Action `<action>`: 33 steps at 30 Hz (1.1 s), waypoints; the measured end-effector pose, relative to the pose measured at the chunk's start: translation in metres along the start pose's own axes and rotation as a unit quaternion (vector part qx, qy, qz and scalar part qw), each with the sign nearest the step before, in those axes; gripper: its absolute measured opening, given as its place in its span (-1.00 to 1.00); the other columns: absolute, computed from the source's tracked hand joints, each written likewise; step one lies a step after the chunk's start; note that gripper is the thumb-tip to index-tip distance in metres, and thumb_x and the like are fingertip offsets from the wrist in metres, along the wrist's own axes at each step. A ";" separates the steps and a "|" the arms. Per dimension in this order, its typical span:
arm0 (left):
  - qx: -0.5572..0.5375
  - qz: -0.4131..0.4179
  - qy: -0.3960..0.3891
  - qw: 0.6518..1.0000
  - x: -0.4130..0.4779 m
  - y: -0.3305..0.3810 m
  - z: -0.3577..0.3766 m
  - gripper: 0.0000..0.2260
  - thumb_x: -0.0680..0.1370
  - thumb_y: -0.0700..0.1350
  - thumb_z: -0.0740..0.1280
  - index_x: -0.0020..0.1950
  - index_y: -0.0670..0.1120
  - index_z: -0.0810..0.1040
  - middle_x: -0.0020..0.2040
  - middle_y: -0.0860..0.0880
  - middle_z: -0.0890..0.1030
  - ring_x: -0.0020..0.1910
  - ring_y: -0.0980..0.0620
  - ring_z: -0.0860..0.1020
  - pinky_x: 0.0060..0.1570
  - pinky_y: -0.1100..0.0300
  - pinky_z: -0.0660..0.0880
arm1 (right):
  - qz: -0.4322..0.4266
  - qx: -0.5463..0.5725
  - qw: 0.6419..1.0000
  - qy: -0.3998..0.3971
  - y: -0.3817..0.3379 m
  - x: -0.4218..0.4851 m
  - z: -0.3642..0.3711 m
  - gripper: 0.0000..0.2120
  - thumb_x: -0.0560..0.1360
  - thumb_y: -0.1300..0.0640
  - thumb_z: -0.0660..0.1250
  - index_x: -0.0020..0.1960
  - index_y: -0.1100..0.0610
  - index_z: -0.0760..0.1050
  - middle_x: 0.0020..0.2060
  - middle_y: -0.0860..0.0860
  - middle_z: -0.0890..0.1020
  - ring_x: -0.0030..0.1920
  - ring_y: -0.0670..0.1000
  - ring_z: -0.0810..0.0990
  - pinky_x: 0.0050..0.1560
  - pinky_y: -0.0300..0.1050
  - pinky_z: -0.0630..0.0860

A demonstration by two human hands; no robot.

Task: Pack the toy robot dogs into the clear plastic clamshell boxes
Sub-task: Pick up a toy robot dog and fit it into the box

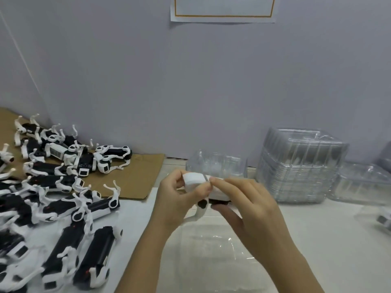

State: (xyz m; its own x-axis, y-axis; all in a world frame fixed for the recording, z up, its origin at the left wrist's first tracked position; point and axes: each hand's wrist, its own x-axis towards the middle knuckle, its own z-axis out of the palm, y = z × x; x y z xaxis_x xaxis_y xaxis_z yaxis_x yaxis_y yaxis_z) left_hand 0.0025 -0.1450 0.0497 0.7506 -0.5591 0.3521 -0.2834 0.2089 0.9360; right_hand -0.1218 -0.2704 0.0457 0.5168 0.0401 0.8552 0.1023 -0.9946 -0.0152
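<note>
One toy robot dog [213,190] is held above a clear clamshell box [211,246] on the surface [317,240], the left hand [179,199] with fingers curled round its white front end, the right hand [249,210] pinching its body between fingers and thumb, a heap of dogs [63,197] lying left.

We see two bare hands, the left hand [177,199] and the right hand [249,208]. Both have slim fingers and short, plain nails, which show best at the fingertips nearest the grip. Behind the grip, the left forearm [143,256] and the right forearm [296,267] are also uncovered, down to the picture's lower edge.
</note>
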 end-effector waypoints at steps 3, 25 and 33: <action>-0.026 -0.013 -0.030 0.999 -0.001 -0.008 -0.010 -0.17 0.12 0.50 0.42 0.13 -0.10 0.58 0.08 -0.01 0.67 0.11 0.04 0.61 0.14 0.15 0.52 | 0.116 0.128 0.985 0.019 0.014 0.000 -0.012 -0.60 0.46 0.13 0.42 0.26 -0.09 0.49 0.04 -0.27 0.58 0.00 -0.18 0.57 0.03 -0.34 0.46; 0.178 -0.136 -0.191 0.956 -0.053 -0.086 -0.035 0.10 0.03 0.30 0.64 0.39 0.49 0.03 0.43 0.47 0.13 0.41 0.50 0.11 0.39 0.33 0.19 | 0.071 0.038 0.919 -0.385 0.039 -0.047 0.025 -0.71 0.53 -0.10 0.35 0.25 -0.20 0.55 0.29 -0.19 0.30 0.30 -0.13 0.15 0.27 -0.30 -0.02; 0.011 -0.189 -0.105 0.976 -0.053 -0.073 -0.031 0.37 -0.07 0.53 0.44 0.58 -0.10 0.07 0.58 -0.15 0.08 0.55 -0.13 0.08 0.50 -0.06 -0.04 | 0.530 0.212 0.793 -0.213 0.055 -0.066 -0.008 -0.36 0.41 -0.34 0.23 0.44 -0.17 0.29 0.40 -0.12 0.41 0.35 -0.09 0.40 0.39 -0.04 0.28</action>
State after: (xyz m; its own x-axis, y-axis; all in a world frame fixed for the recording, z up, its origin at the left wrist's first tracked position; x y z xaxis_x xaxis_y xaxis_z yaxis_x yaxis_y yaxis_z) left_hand 0.0021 -0.1055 -0.0376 0.6663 -0.7451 -0.0288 -0.0242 -0.0601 0.9979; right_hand -0.1570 -0.3290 -0.0071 0.7343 -0.6788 -0.0062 -0.3515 -0.3724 -0.8589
